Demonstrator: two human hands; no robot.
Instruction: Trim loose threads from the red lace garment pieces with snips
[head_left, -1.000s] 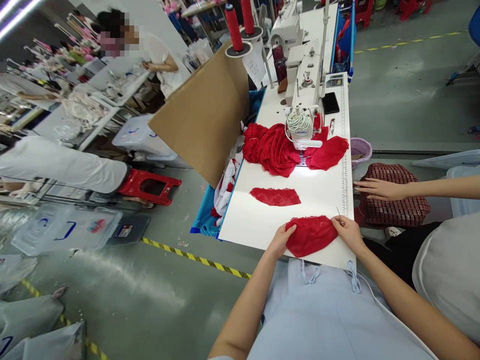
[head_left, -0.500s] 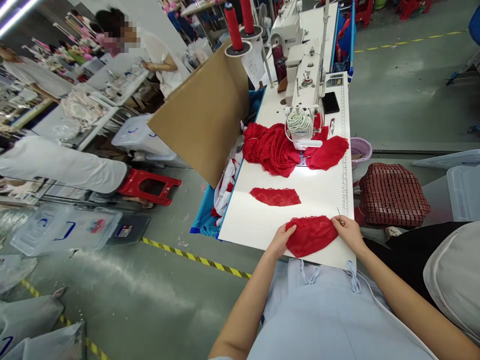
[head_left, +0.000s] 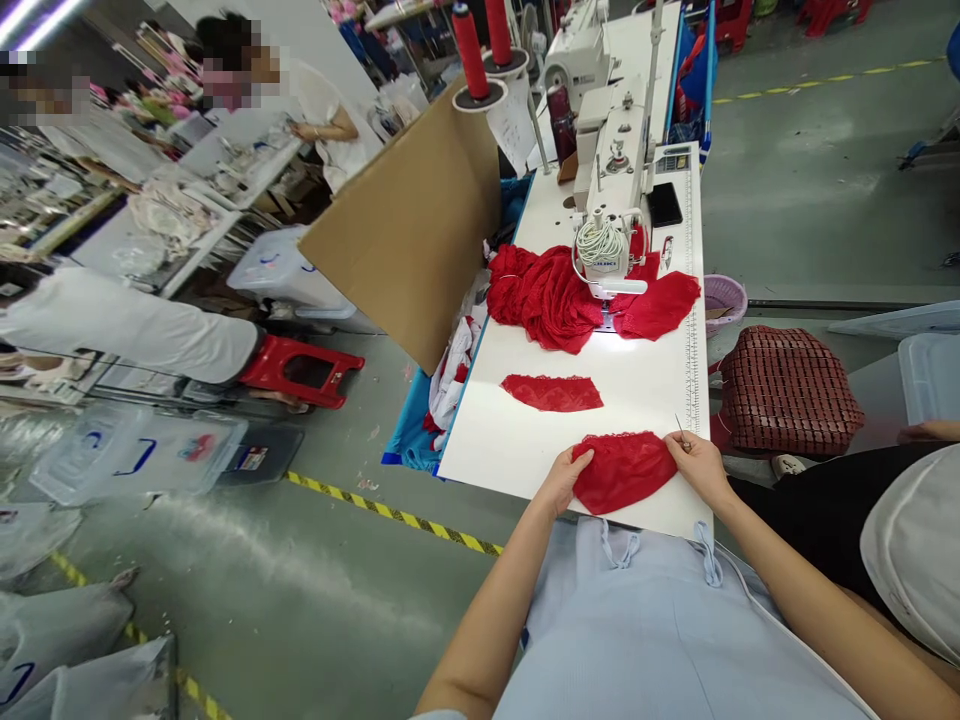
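Note:
Between my hands, at the near edge of the white sewing table (head_left: 480, 430), a red lace-edged fabric piece (head_left: 625, 474) is spread out. My left hand (head_left: 562, 480) pinches its left corner, thumb on top. At the opposite corner, my right hand (head_left: 695, 463) is closed on the cloth and also carries a small thin pointed metal tool (head_left: 681, 432), probably thread snips, mostly hidden by the fingers. A narrower red lace strip (head_left: 553, 393) lies flat beyond. Farther back, a heap of red fabric (head_left: 544, 298) sits beside the sewing machine (head_left: 606, 235), with another red piece (head_left: 660, 305) under its head.
A phone (head_left: 664, 205) lies on the table's right side. Brown cardboard (head_left: 412, 220) stands along the left edge above a blue cloth bin (head_left: 412, 430). To the right are a purple basket (head_left: 724, 303), a woven-covered seat (head_left: 791, 390) and a person in black and grey close by.
The view has shifted very slightly. My hands and the red fabric keep the same pose; a bit of another person's arm now shows at the right edge.

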